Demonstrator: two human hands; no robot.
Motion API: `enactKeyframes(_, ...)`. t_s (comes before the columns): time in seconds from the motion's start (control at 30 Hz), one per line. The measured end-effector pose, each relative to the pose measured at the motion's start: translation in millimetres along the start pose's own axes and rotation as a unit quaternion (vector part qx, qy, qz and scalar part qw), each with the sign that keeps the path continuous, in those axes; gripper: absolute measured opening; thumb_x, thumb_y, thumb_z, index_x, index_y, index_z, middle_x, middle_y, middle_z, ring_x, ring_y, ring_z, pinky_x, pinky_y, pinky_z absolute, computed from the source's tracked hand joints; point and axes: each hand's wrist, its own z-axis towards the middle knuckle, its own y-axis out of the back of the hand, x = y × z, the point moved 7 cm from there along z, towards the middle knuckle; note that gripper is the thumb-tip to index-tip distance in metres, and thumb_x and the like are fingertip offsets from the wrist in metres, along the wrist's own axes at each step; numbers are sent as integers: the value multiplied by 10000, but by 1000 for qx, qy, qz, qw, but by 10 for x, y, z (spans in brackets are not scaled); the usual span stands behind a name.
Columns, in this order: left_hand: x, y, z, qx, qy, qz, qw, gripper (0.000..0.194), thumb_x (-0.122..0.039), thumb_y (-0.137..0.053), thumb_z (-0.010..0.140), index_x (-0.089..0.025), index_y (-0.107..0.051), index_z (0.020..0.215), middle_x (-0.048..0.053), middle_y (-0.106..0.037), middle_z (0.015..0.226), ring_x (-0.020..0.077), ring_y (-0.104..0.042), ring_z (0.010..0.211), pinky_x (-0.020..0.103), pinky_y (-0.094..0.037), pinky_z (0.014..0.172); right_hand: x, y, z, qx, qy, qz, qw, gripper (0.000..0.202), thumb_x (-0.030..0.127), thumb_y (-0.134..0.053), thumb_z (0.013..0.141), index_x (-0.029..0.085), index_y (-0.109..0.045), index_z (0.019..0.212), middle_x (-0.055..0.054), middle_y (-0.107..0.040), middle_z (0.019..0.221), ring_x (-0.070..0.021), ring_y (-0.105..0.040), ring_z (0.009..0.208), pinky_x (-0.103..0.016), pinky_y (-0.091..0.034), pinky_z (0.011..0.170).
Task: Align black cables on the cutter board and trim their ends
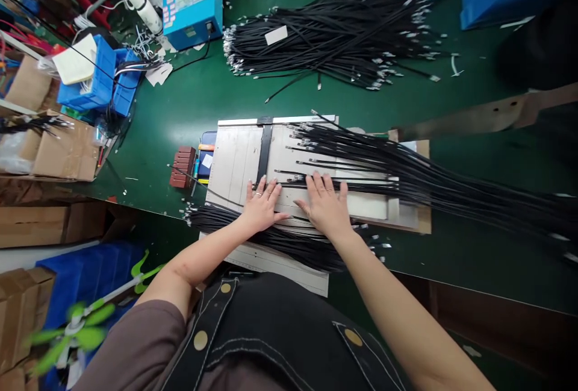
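Green workbench (153,138), tons of clutter. On my feed, the left hand (261,209) and right hand (326,207) lay palm-down, fingers spread, just touching rather than gripping, over black cables (298,249) along the pale board's (237,156) near side.

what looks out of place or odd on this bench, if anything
Mainly one stray black cable: it angles past the left edge of the white board and over the brown slotted block, at odds with its neighbours. A few ends also jut from the far cable pile. Nothing looks clearly damaged.
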Motion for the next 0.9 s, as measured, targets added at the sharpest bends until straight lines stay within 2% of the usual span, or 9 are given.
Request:
enactKeyframes(0.07,-54,-18,19,-4,-11,-8,1000,885,-717,-372,931,-125,-290,1583,148,-242,1662,346,-147,1555,653,-118,1223,17,-20,72,16,6,-6,1000,700,539,-261,1000,103,-392,1532,-169,-352,1599,-334,-273,1482,-643,-126,1196)
enactKeyframes(0.2,-104,4,90,-20,-22,-21,999,922,-730,-386,918,-90,-297,1576,172,-238,1659,347,-172,1550,633,-137,1231,-21,27,261,4,-40,-33,999,691,522,-223,1007,103,-408,1524,-179,-358,1593,-353,-265,1484,-676,-126,1176)
enactKeyframes(0.3,8,54,113,-25,-25,-29,999,895,-710,-401,924,-91,-325,1566,160,-258,1656,353,-156,1552,639,-134,1233,82,-6,298,14,-24,-50,998,701,531,-230,1003,98,-404,1526,-190,-381,1577,-346,-269,1486,-656,-123,1185)
enactKeyframes(0.43,182,68,55,-25,-49,-29,998,870,-691,-428,925,-111,-334,1567,120,-235,1668,356,-114,1559,646,-90,1240,200,-58,216,-2,-43,-55,998,744,543,-233,998,56,-337,1550,-229,-356,1580,-356,-288,1475,-651,-152,1180)
enactKeyframes(0.53,209,22,-1,-21,-67,-29,997,866,-681,-456,920,-135,-319,1578,106,-201,1679,346,-100,1563,625,-91,1248,320,-101,167,-2,-34,-55,998,734,536,-241,1000,55,-349,1544,-234,-399,1553,-351,-327,1456,-646,-172,1179)
enactKeyframes(0.63,227,-14,-6,-24,-79,-41,996,873,-672,-471,919,-122,-312,1578,123,-199,1677,345,-97,1563,627,-88,1245,416,-121,204,2,-65,-65,996,716,522,-246,1005,47,-390,1521,-233,-412,1545,-358,-349,1444,-660,-187,1169)
enactKeyframes(0.7,293,-37,14,-18,-86,-70,994,876,-673,-448,930,-117,-279,1585,145,-197,1674,340,-117,1561,637,-123,1230,535,-155,293,21,-69,-66,995,680,495,-240,1013,65,-427,1505,-210,-413,1551,-354,-357,1443,-663,-193,1170)
enactKeyframes(0.8,491,-70,53,1,-68,-124,990,916,-675,-433,937,-94,-188,1602,205,-174,1668,342,-172,1550,601,-215,1209,762,-252,457,78,-25,-37,996,634,444,-233,1022,80,-469,1485,-186,-421,1552,-323,-368,1449,-595,-257,1181)
enactKeyframes(0.9,611,-59,113,7,-49,-126,991,962,-691,-451,920,-100,-139,1612,222,-115,1673,382,-159,1544,622,-207,1198,779,-260,528,100,13,2,995,649,449,-253,1018,50,-456,1488,-199,-374,1575,-299,-352,1466,-497,-320,1178)
